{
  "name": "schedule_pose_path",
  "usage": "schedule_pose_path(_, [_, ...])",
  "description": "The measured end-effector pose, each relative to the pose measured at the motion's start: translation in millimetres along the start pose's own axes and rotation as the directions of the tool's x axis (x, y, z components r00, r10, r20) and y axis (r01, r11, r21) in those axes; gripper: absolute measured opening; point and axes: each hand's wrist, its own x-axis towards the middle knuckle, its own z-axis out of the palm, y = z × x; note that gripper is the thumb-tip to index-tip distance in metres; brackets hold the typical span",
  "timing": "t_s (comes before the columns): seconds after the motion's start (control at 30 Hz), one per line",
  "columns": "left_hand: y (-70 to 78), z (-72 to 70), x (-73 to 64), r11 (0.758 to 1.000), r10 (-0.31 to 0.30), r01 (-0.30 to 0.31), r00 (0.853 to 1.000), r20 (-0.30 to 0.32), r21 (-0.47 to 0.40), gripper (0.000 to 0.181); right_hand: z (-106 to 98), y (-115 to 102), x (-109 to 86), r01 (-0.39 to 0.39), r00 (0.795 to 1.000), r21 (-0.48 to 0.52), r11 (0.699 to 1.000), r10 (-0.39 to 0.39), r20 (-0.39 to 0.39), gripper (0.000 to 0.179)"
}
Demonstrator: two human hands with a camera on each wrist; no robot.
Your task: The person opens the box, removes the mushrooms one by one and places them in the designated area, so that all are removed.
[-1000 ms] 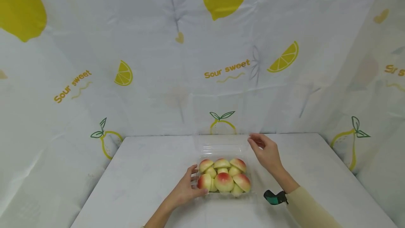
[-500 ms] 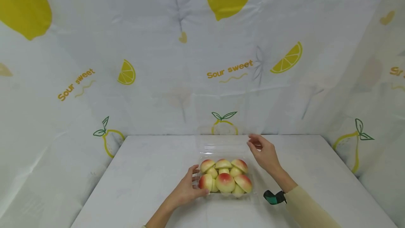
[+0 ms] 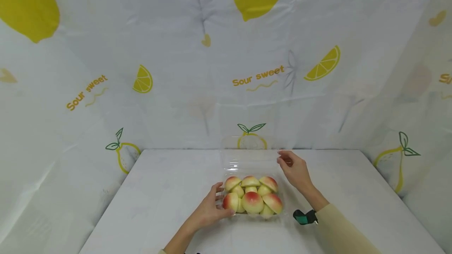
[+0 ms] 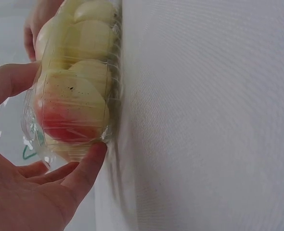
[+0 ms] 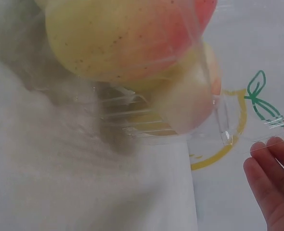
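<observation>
A clear plastic clamshell box [image 3: 254,215] sits on the table with several pale yellow-green, red-topped mushroom-shaped pieces [image 3: 252,202] inside. Its transparent lid [image 3: 243,162] stands raised at the back. My left hand [image 3: 209,209] grips the box's left end, thumb at the front corner; in the left wrist view its fingers [image 4: 86,168] curl at the end wall. At the lid's right edge, my right hand [image 3: 296,169] pinches with thumb and fingers. The right wrist view shows these fingertips [image 5: 260,166] at a thin clear edge, beside the pieces seen through the box wall.
The white table [image 3: 169,183] runs back to a white curtain [image 3: 183,117] printed with lemons, which also hangs at both sides. A dark green strap-like item [image 3: 304,217] hangs by the right sleeve [image 3: 344,228].
The whole head view has shifted slightly. Both hands stay at the box and its lid, with hardly any visible movement.
</observation>
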Motion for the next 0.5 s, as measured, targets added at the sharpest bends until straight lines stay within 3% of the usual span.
schedule_pose_path(0.3, [-0.1,-0.8,0.3,1.0,0.004,-0.004,1.0,0.005,-0.006,0.096,3.7,5.4,-0.9,-0.143,0.986,-0.022,0.99,0.144,0.079,0.024])
schedule_pose_path(0.5, [0.4,-2.1,0.7,1.0,0.009,-0.009,1.0,0.004,-0.008,0.096,4.3,10.2,-2.6,-0.187,0.975,-0.016,0.982,0.188,0.119,0.027])
